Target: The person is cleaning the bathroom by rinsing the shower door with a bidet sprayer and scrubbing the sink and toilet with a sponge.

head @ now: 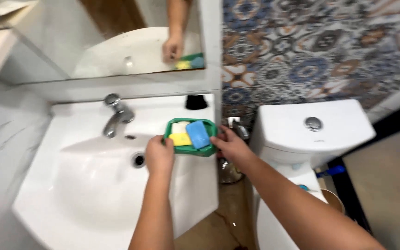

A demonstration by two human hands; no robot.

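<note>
Your left hand (159, 155) grips the left edge of the green soap tray (191, 137); your right hand (230, 146) grips its right edge. Both grips are clamped on the tray rim, though the fingertips are hidden under it. The tray sits at the right side of the white washbasin (70, 185), just right of the chrome tap (116, 115). The tray holds a blue soap bar (197, 134), a yellow piece (180, 139) and a pale piece (178, 127) partly covered by the blue bar. A dark object (196, 102) stands at the far rim, its top cut off by the mirror (116, 41) ledge. A white toilet cistern (313, 127) stands to the right. Items on the floor between basin and toilet are blurred.
</note>
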